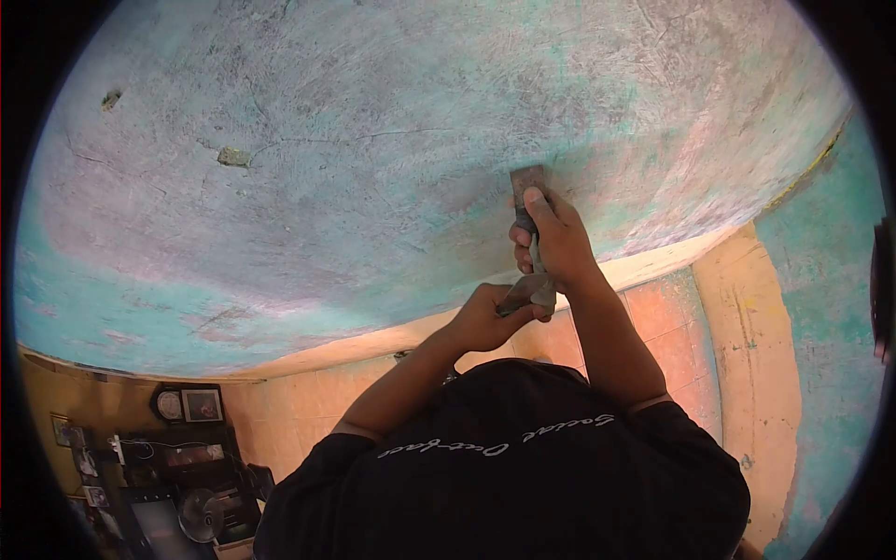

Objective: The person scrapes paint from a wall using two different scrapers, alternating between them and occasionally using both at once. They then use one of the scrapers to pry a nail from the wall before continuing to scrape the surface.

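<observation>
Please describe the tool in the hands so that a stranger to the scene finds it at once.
On the worn turquoise and grey painted surface filling the upper view, look right of the middle. There the right hand and left hand press a scraper against it. It is the only flat, square-ended metal blade, unlike the chipped spots far left.

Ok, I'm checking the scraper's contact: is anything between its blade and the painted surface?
Nothing visible. The scraper appears to lie blade-first straight against the painted surface. The right hand grips just below the blade and the left hand holds the handle's lower end, both behind the blade's edge.
</observation>
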Demonstrator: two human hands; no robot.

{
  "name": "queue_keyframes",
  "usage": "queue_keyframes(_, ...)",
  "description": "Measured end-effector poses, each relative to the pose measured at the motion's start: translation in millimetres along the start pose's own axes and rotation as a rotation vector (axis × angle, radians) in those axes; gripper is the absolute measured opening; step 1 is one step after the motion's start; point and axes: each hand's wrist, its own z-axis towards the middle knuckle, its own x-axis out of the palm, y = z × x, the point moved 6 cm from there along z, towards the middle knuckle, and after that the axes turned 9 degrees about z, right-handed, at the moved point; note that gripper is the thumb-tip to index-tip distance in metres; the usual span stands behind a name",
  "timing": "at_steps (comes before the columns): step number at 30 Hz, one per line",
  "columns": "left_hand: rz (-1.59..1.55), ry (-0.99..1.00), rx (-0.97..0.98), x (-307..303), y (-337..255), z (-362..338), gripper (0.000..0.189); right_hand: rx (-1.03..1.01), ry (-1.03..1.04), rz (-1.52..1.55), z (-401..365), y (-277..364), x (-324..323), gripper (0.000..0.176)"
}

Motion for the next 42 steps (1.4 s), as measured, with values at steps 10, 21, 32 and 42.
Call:
queue_keyframes(10,-0.063,-0.086,0.019,-5,-11,8,0.018,0.008,0.050,0.091,0,14,6,0.033)
queue_keyframes(21,0.077,-0.068,-0.134,16,14,10,0.024,0.088,0.019,0.251,-3,-1,-35,0.035)
queue_keyframes(32,0.026,-0.047,-0.149,32,11,31,0.021,0.055,0.063,0.175,0,21,-51,0.033)
queue_keyframes(42,-0.006,0.073,-0.241,50,2,38,0.024,0.037,0.047,0.148,-5,17,-73,0.032)
